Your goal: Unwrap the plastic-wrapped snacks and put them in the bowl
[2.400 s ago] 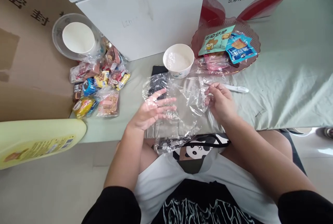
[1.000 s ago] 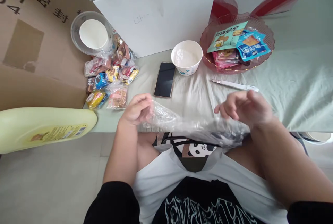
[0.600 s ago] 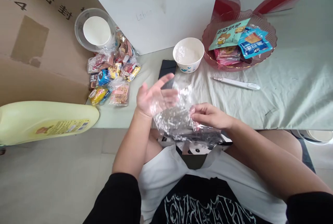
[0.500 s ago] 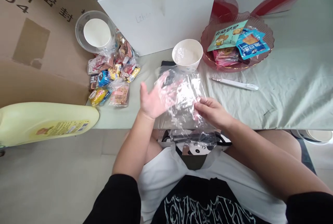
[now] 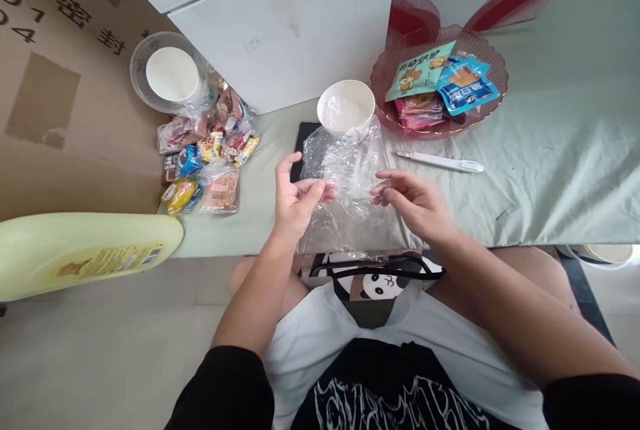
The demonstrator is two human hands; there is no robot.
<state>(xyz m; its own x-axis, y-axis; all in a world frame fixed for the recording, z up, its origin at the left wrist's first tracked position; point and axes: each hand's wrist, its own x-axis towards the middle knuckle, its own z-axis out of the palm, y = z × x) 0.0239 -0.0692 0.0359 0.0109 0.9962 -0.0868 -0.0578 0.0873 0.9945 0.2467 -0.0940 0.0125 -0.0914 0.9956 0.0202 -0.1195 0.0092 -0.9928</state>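
Clear plastic film (image 5: pixel 350 167) lies crumpled on the cloth-covered table, reaching up to a white paper bowl (image 5: pixel 346 105). Over its left part is my left hand (image 5: pixel 300 200), thumb and some fingertips pinched together, index finger raised; anything between the fingertips is too small to make out. My right hand (image 5: pixel 413 200) hovers at the film's right side with bent fingers, and a bit of clear film seems to be at its fingertips. A dark flat object (image 5: pixel 299 150) shows partly beneath the film.
A pink glass dish (image 5: pixel 480 120) of snack packets stands back right, a white cutter (image 5: pixel 440 161) before it. Wrapped snacks (image 5: pixel 220 187) and a tub (image 5: pixel 140 77) with a bowl are at left, near a yellow bottle (image 5: pixel 90 250). Boxes stand behind.
The film has been lowered onto the table. My left hand has gone from spread to pinched, and my right hand has loosened from the film sheet. The view has shifted slightly.
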